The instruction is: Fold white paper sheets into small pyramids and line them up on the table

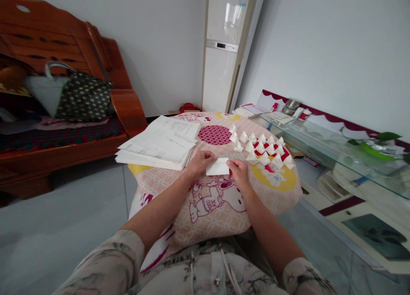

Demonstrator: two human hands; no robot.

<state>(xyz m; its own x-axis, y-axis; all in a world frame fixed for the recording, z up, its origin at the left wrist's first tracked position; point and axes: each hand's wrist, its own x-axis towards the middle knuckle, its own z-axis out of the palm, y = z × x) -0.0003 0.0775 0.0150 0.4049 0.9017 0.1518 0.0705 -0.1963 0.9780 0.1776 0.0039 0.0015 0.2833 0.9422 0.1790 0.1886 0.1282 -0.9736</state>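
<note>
A small white folded paper strip (218,167) lies on a pink cartoon-print cushion (208,205) on my lap. My left hand (200,162) pinches the strip's left end with closed fingers. My right hand (238,172) grips its right end the same way. Just beyond the strip, several small white folded paper triangles (264,152) lie in rows on the cushion's far right part. A thick stack of printed paper sheets (160,145) rests on the cushion's left side, close to my left hand.
A wooden sofa (64,115) with a dark patterned bag (80,96) stands at the left. A tall white air conditioner (224,47) is in the corner. A glass-topped low cabinet (336,145) with papers and small items runs along the right wall.
</note>
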